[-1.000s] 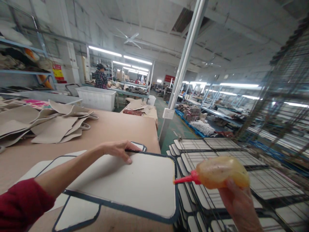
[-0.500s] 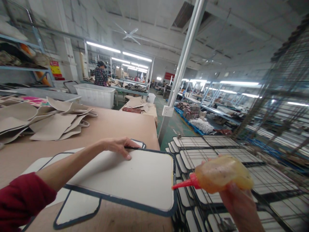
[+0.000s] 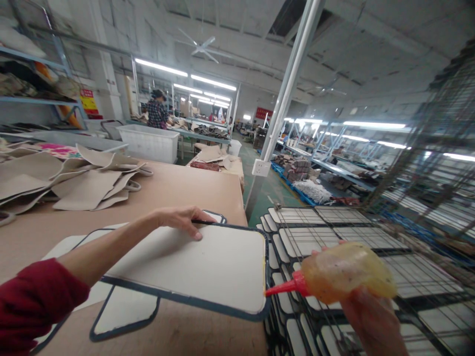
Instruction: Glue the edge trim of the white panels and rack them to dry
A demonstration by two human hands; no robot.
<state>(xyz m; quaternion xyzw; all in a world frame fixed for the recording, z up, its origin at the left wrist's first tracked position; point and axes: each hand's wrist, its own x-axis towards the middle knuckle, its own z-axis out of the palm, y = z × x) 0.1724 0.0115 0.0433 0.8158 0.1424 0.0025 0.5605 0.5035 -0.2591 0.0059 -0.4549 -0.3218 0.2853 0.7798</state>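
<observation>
My left hand [image 3: 185, 222] grips the far edge of a pale panel [image 3: 218, 267] with a dark blue border, thumb on top and fingers out of sight beneath. The panel's right end juts toward the wire rack. In my right hand [image 3: 365, 306] is a yellowish squeeze bottle [image 3: 345, 272] with a red nozzle [image 3: 285, 286]. The nozzle's tip is at the panel's right edge, where a thin yellow line of glue [image 3: 264, 269] runs along the border. More bordered panels [image 3: 126, 311] lie under the held one on the table.
A wire rack [image 3: 334, 232] with several bordered panels stands at the right. Beige cut pieces [image 3: 89, 185] are heaped on the brown table [image 3: 185, 185] at left. A metal post [image 3: 272, 123] rises beyond the table's corner. A person [image 3: 157, 111] stands far back near a white bin [image 3: 148, 142].
The nozzle tip has moved slightly nearer along the panel's right edge, and the yellow line reaches a little further. The whole view has shifted slightly.
</observation>
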